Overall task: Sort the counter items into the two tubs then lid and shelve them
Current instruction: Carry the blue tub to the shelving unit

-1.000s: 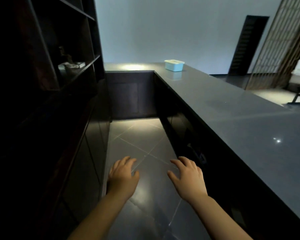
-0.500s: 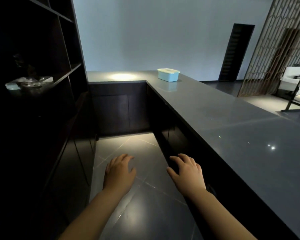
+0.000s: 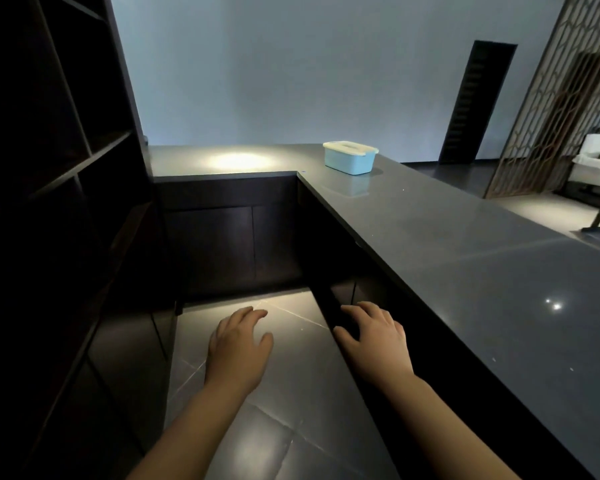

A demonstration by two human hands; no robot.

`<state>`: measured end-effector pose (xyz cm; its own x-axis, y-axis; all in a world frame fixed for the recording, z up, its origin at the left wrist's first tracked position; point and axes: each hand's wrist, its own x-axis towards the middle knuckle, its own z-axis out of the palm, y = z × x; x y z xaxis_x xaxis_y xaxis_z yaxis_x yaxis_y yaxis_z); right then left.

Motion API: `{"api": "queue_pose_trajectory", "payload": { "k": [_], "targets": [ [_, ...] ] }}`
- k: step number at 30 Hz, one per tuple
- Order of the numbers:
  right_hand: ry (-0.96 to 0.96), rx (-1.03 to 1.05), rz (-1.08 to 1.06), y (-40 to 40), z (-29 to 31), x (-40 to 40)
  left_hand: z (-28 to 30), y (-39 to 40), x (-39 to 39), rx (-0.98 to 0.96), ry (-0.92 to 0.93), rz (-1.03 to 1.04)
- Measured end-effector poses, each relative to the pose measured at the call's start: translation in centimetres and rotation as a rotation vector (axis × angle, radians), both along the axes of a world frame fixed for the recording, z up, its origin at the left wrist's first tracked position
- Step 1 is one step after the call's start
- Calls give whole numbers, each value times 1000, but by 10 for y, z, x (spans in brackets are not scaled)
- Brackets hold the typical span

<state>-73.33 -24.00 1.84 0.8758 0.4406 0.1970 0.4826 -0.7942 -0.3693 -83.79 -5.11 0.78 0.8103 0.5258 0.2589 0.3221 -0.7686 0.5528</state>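
Observation:
A light blue tub (image 3: 349, 161) with a pale lid on it stands on the dark grey counter (image 3: 465, 244), near the far corner. My left hand (image 3: 238, 344) hovers palm down over the floor of the aisle, fingers spread, holding nothing. My right hand (image 3: 374, 337) is beside it, also palm down and empty, close to the counter's dark front. Both hands are well short of the tub. A dark shelving unit (image 3: 59, 161) rises on the left; its contents are lost in shadow.
The aisle between shelving and counter has a glossy grey tiled floor (image 3: 257, 427) and ends at dark cabinet doors (image 3: 229, 247). Beyond the counter are a dark doorway (image 3: 475, 102), a lattice screen (image 3: 568, 98) and a white chair (image 3: 596, 164).
The view has advanced along the aisle and tilted up, so the tub appears closer. Items seen earlier on the left shelf have passed out of sight. Both hands stay empty and spread.

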Motion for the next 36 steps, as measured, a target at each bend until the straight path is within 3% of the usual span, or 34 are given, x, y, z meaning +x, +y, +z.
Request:
{"api": "queue_pose_trajectory", "payload": {
  "k": [8,17,29,36],
  "targets": [
    [24,51,-113,113,13,142,22,136,163,21,-5,-48],
    [-49,73,-167,197,17,338,25,212,374,32,-47,-184],
    [-20,3,-163,312,27,589,29,330,624,18,-44,-197],
    [-47,9,-314,380,30,717,27,408,772,30,-32,-344]
  ]
}}
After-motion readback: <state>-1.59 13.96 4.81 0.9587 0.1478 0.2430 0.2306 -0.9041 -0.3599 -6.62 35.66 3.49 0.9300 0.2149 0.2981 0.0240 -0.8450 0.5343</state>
